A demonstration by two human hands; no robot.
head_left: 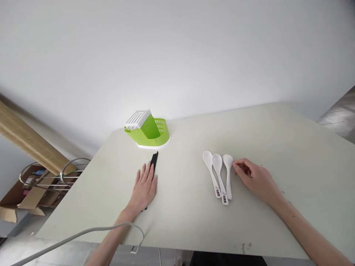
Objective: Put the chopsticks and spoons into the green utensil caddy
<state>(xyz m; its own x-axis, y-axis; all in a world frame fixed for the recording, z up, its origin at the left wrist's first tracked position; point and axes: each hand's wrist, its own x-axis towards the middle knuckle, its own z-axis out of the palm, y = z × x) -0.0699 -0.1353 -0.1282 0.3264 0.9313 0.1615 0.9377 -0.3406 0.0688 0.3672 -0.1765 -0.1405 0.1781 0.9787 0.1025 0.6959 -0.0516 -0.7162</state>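
My left hand lies flat with its fingers stretched out over a bundle of black chopsticks, which shows above the fingers and a little below the palm. Right of the middle, three white spoons lie side by side on the table, their handles toward me. The rightmost spoon is turned bowl-down. Just beside it, my right hand rests with curled fingers, thumb and forefinger together at the tip. Whether anything is between them cannot be made out.
A green and white utensil holder stands near the wall at the back left of the pale table. A grey cable crosses over my left forearm. Left of the table are a metal rack and an open cardboard box.
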